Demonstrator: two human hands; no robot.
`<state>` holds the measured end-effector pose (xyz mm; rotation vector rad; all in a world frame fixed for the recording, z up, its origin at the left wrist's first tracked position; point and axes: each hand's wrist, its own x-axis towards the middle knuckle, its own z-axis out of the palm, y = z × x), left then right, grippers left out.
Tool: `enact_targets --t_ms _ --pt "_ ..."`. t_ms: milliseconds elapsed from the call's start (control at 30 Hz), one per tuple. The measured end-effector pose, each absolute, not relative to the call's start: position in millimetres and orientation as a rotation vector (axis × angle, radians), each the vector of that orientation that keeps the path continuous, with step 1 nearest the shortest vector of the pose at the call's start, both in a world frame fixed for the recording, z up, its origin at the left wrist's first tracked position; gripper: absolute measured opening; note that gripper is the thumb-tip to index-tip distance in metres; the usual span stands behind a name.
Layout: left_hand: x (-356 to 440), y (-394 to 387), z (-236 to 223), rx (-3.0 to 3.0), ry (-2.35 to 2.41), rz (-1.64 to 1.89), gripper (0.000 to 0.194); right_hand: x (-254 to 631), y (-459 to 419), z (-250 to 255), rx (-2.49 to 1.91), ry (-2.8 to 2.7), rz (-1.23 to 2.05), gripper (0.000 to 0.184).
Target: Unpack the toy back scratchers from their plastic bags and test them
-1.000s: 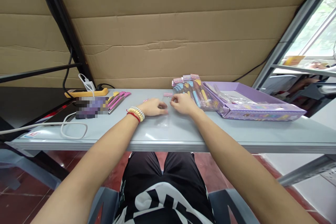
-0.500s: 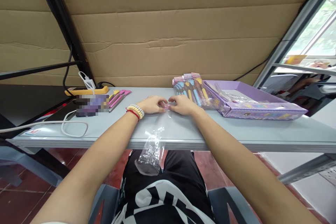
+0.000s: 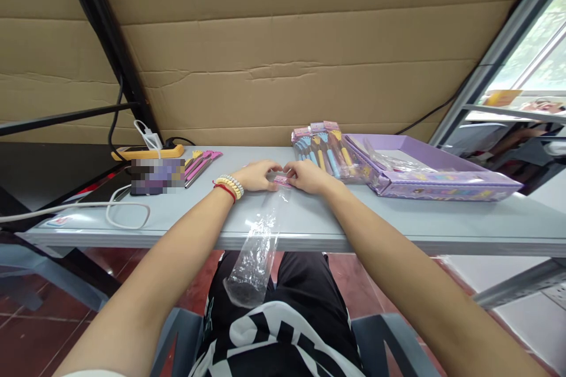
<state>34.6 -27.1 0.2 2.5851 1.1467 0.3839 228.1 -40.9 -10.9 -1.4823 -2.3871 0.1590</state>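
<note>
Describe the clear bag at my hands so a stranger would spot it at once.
Find the long grey table, left of the purple box. At its near edge, a clear bag hangs over black trousers, its pink top between left hand and right hand. Unlike the filled packets, it looks empty.

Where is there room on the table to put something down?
The table looks bare between the pink tools and left hand, and in front of the purple box. It's crowded around the yellow bar, and where packets meet the box.
</note>
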Motion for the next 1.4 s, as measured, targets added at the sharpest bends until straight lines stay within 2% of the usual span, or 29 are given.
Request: enact_targets --t_ms 167,267,500,600,700,800,900,1000,1267,1400 --pt "34.8 -27.1 -0.1 2.529 1.102 0.453 0.066 223.6 -44.3 -10.3 -1.467 -2.332 0.079 0.035" --pt "34.6 -26.6 -0.5 2.441 1.138 0.521 0.064 222.0 -43.1 -9.9 -1.323 -2.151 0.165 0.032" --pt "37.5 -28.4 -0.3 2.256 0.922 0.824 0.037 220.2 -38.4 -2.1 -1.196 -1.590 0.902 0.029" --pt "38.3 -29.7 1.4 2.335 0.862 0.855 0.019 219.7 -38.8 1.8 -1.204 -1.478 1.018 0.029" --pt "38.0 -31.3 3.5 2.434 0.922 0.837 0.022 220.8 -39.2 1.4 -1.170 -1.497 0.934 0.020" --pt "37.6 -32.3 5.1 2.464 1.000 0.840 0.036 222.8 -40.8 -1.8 -1.037 -1.677 0.620 0.022" --pt "37.4 -32.0 4.9 2.475 1.009 0.851 0.039 223.9 -42.5 -5.1 -0.944 -1.907 0.294 0.015" --pt "37.7 -30.8 3.3 2.491 0.992 0.879 0.039 223.9 -42.1 -6.6 -1.033 -1.988 0.129 0.010" --pt "37.3 -31.0 5.1 2.398 1.012 0.947 0.043 224.4 -41.3 -1.3 -1.136 -1.990 0.244 0.010" --pt "34.0 -30.3 7.3 2.323 0.965 0.810 0.050 226.3 -38.8 2.0 -1.187 -1.781 0.309 0.011"
